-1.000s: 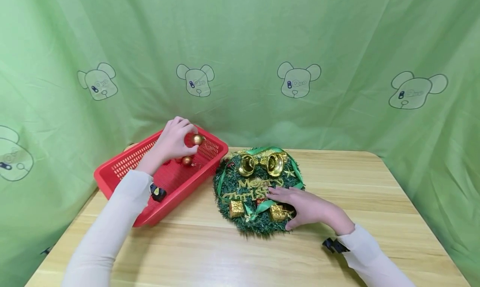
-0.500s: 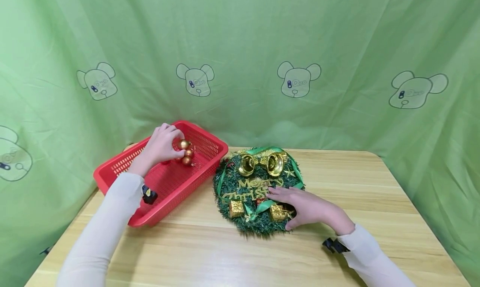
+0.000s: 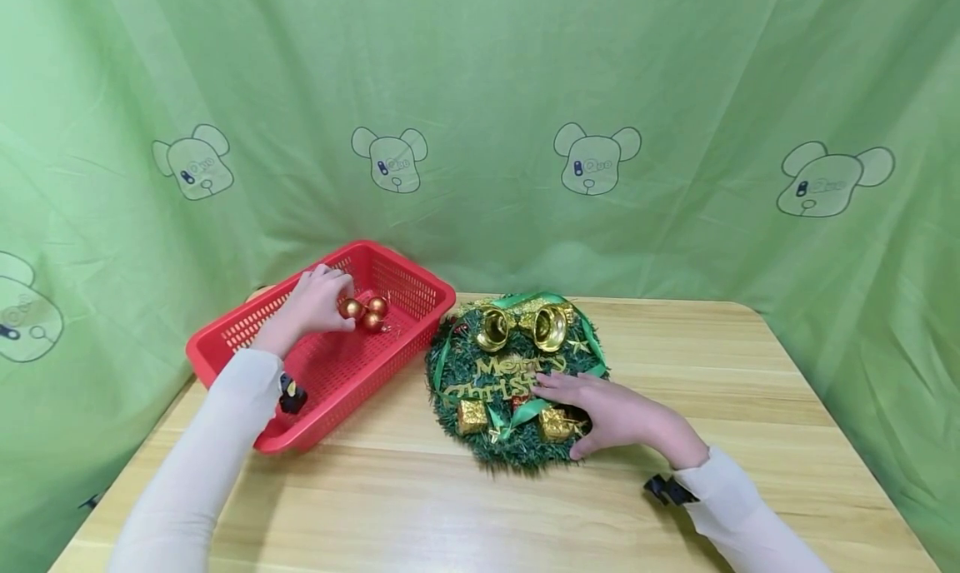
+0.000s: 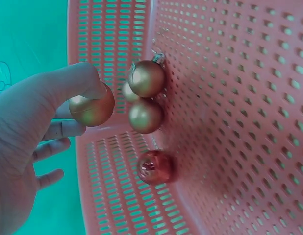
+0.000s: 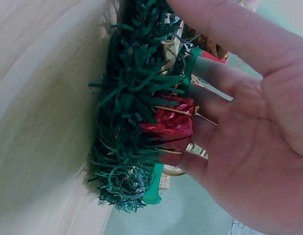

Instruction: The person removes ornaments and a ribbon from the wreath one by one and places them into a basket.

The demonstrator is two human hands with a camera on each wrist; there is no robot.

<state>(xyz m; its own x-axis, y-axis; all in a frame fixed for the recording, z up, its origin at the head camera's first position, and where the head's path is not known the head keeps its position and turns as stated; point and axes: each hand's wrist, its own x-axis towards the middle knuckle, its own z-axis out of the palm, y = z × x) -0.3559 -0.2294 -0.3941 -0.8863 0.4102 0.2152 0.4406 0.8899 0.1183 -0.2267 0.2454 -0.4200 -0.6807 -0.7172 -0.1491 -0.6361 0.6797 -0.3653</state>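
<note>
My left hand [image 3: 317, 301] is inside the red plastic basket [image 3: 352, 402] and pinches a gold bauble [image 4: 91, 108] between thumb and fingers. Close by in the basket lie more gold baubles [image 4: 146, 78], and the left wrist view also has a shiny red bauble [image 4: 155, 167] there. On the table, a green Christmas wreath [image 3: 468, 365] carries gold bells [image 3: 550, 329], "Merry Christmas" lettering and wrapped mini gift boxes [image 3: 472, 416]. My right hand [image 3: 618, 411] rests on the wreath's right side, fingers extended, beside a red gift box [image 5: 173, 122].
Basket and wreath sit side by side on a light wooden table [image 3: 465, 523]. A green curtain [image 3: 487, 223] printed with bear heads hangs behind and around the table.
My left hand has moved left and lower into the basket, carrying the gold bauble along. The basket has shifted slightly. My right hand and the wreath have stayed put.
</note>
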